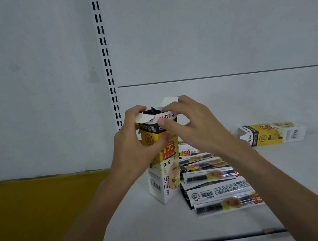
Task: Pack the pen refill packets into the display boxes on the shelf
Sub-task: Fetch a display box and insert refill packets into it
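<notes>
1. The yellow-and-white display box point(164, 172) stands upright on the white shelf point(148, 229), top flaps open and dark inside.
2. The left hand point(131, 146) grips its upper part, fingers point(134, 111) curled over the rim.
3. The right hand point(193, 124) pinches a top flap.
4. The refill packets point(212, 176) lie fanned just right of it; 1 second box point(271, 133) lies on its side, well apart.

upright box point(165, 180) on shelf point(148, 229) | packets point(214, 192) right | flat box point(273, 133) apparently behind-right
</notes>
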Demonstrator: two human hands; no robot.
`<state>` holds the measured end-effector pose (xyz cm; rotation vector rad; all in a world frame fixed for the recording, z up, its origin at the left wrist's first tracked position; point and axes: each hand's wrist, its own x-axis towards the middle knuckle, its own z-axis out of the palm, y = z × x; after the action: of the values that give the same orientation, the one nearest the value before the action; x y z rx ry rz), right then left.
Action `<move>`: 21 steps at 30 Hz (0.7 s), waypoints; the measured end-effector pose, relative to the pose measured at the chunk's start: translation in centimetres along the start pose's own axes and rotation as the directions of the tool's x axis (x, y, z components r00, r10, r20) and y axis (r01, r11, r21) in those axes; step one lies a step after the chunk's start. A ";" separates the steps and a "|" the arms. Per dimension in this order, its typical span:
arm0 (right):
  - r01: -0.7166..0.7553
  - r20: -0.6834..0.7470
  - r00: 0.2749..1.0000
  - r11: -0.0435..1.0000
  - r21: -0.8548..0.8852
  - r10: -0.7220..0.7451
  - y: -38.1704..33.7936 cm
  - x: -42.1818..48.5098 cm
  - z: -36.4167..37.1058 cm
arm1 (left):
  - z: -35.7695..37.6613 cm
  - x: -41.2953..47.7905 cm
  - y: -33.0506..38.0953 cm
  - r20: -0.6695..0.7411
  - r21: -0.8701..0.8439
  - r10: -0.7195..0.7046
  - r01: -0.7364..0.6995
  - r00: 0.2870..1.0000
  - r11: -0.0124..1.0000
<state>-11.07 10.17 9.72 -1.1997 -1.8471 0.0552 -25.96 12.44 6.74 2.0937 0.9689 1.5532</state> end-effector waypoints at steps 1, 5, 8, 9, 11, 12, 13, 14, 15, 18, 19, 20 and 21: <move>0.004 0.029 1.000 0.999 -0.039 -0.002 -0.3 0.2 -0.2 | 0.0 0.0 0.0 -0.008 0.004 0.001 -0.001 1.000 1.000; -0.007 0.162 0.987 0.999 -0.040 0.014 -0.8 0.7 -1.2 | -0.1 -0.1 0.2 -0.069 0.048 0.022 -0.018 0.997 0.999; -0.133 0.218 0.973 0.949 0.285 0.071 -0.1 -0.6 -1.4 | -0.7 0.6 1.3 -0.207 0.064 0.025 -0.012 0.978 0.998; -0.170 0.199 0.975 0.910 0.377 0.100 0.2 -1.1 -1.3 | -0.7 1.2 2.0 -0.271 0.057 0.028 -0.014 0.962 0.998; -0.190 0.182 0.976 0.888 0.419 0.123 0.6 -1.9 -1.3 | -0.3 2.5 3.8 -0.401 0.026 0.040 -0.033 0.915 0.999; -0.160 0.169 0.980 0.916 0.368 0.103 0.8 -2.2 -1.4 | 0.4 3.1 4.8 -0.439 0.015 0.046 -0.044 0.897 0.999; -0.113 0.128 0.989 0.948 0.299 0.077 1.1 -2.3 -1.9 | 1.3 3.4 5.8 -0.451 0.006 0.053 -0.056 0.891 0.998; -0.083 0.073 0.995 0.969 0.232 0.068 1.6 -2.3 -2.8 | 2.4 3.6 6.5 -0.440 -0.002 0.059 -0.066 0.896 0.998; -0.084 0.034 0.996 0.980 0.183 0.079 2.3 -2.3 -4.0 | 3.6 3.8 6.9 -0.412 -0.012 0.065 -0.076 0.909 0.997; -0.164 0.087 0.984 0.984 0.075 0.157 5.7 -3.4 -8.9 | 6.9 3.6 7.0 -0.258 -0.028 0.099 -0.110 0.961 0.994; -0.187 0.124 0.975 0.982 0.035 0.182 7.1 -3.9 -10.6 | 7.9 3.5 6.8 -0.191 0.014 0.122 -0.122 0.974 0.992; -0.202 0.156 0.967 0.979 -0.017 0.202 8.4 -4.7 -12.6 | 9.2 3.4 7.0 -0.118 0.047 0.122 -0.117 0.986 0.992; -0.211 0.186 0.958 0.975 -0.069 0.220 9.7 -5.4 -14.4 | 10.5 3.2 7.1 -0.038 0.070 0.101 -0.099 0.994 0.993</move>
<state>6.50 5.42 10.12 -1.4705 -1.8841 0.2581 -13.44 10.89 10.05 2.1958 0.9569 1.6398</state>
